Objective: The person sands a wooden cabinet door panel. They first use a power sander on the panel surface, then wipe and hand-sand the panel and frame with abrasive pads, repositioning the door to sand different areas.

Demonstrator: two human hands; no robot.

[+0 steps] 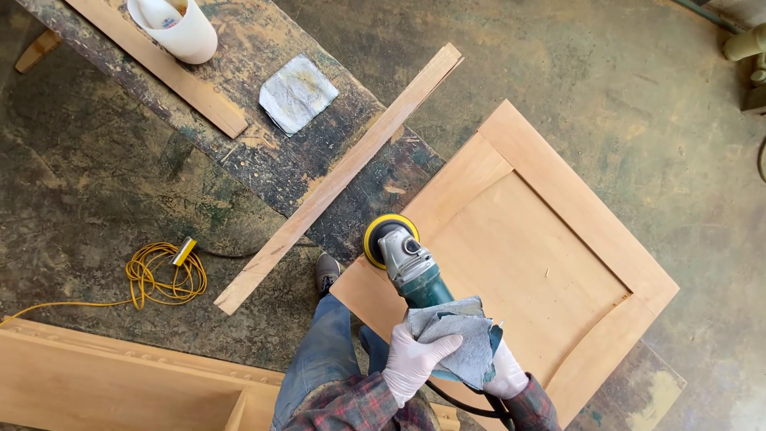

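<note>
A teal and grey angle grinder with a yellow-rimmed sanding disc rests its disc on the near-left corner of a framed wooden door panel. Both of my hands wear white gloves. A grey cloth is wrapped around the tool's body, and my left hand grips the tool through it from the left. On the right side of the same cloth-wrapped body sits my right hand, partly hidden by the cloth. A black cord runs down from the tool.
A worn dark bench carries a long wooden strip, a plank, a white cup and a folded sandpaper sheet. A coiled yellow cable lies on the concrete floor. A wooden frame piece sits at lower left.
</note>
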